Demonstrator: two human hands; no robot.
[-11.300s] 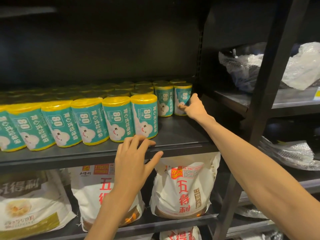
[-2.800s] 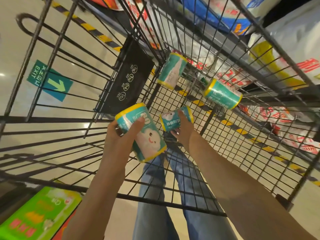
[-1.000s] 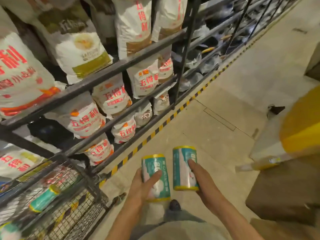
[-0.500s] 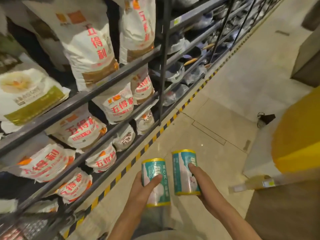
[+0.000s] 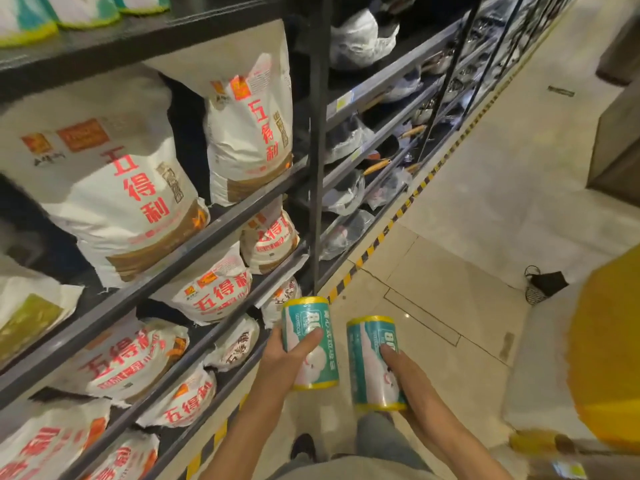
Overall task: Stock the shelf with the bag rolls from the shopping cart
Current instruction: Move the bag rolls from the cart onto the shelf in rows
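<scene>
My left hand [image 5: 282, 358] grips one bag roll [image 5: 309, 342] upright; my right hand [image 5: 403, 379] grips another roll [image 5: 374, 363] just beside it. Both hang below the shelf [image 5: 104, 39], where stocked rolls [image 5: 24, 19] stand.

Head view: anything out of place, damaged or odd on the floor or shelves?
One oddity: a black face mask lies loose on the floor tiles, right of the shelving. The flour sacks look crumpled but none is visibly spilled. Both hands hold bag rolls upright, intact.
</scene>
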